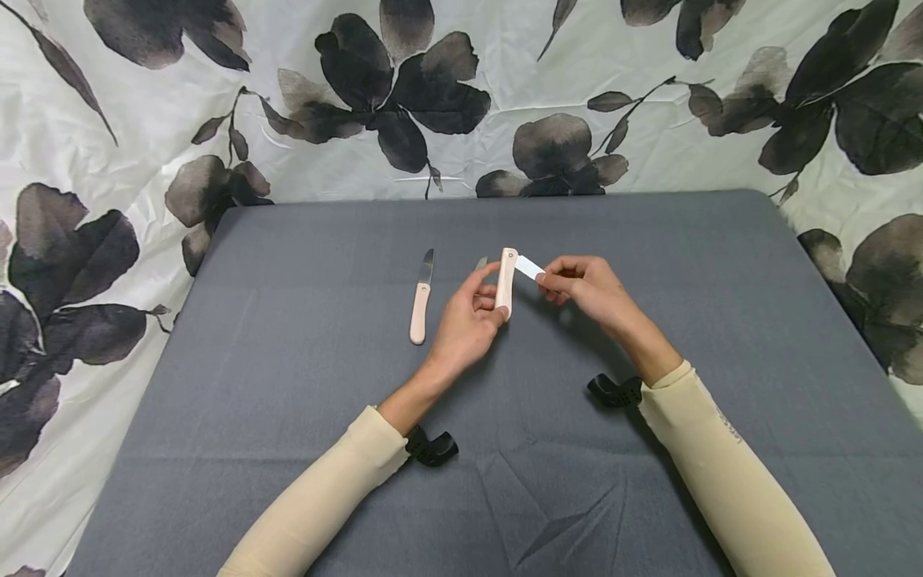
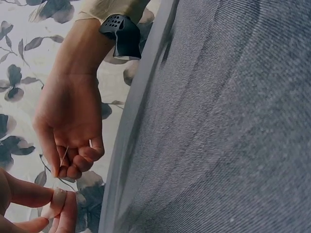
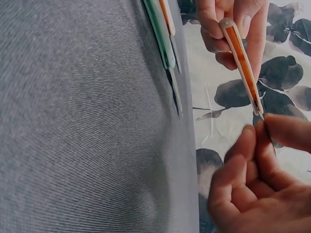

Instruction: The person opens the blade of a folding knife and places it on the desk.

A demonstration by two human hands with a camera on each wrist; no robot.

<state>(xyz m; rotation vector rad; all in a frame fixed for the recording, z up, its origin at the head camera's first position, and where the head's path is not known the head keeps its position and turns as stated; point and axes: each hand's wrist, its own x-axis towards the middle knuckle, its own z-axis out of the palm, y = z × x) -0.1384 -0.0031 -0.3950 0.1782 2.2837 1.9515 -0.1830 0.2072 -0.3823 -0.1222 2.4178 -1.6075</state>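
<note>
My left hand holds up a folding knife by its pale pink handle, above the table. An orange inner face shows along the handle's slot in the right wrist view. The blade stands out from the handle's top end toward the right, at an angle. My right hand pinches that blade between thumb and fingers. Left of the hands, a second pale pink knife lies on the table, blade extended away from me. Behind my left hand another blade tip shows; a green-handled knife appears in the right wrist view.
A grey cloth covers the table, with creases near the front. Beyond its far edge hangs a white curtain with dark flowers. Black wrist mounts stick out below both cream sleeves.
</note>
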